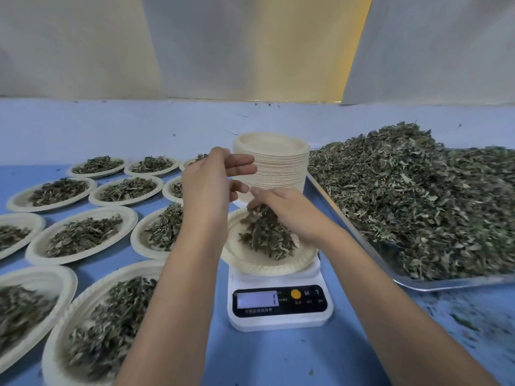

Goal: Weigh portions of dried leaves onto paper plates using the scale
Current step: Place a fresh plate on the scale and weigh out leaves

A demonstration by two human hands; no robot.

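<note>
So from my end of the feed, the paper plate [250,264] sat on the white scale [278,319], dead center in front of the person, with the portion of dried leaves [264,240] piled on the plate's right half. The leaves looked dark grey-green, crinkly and broken up, with thin stems mixed in, heaped loosely rather than flat. The right hand [289,215] was down on top of that pile, fingers curled into it and gripping a clump at the far end. The left hand [209,188] hovered just above the plate's left edge holding nothing, fingers straight and spread, pointing toward the stack of plates [281,168] behind the scale. Couldn't read the scale's display, too blurry.

To the right, a metal tray [418,285] carried a big heap of leaves [418,190], same color and texture. On the left, filled plates [80,235] were laid out in rows on the blue table [278,358], each with a similar mound.
</note>
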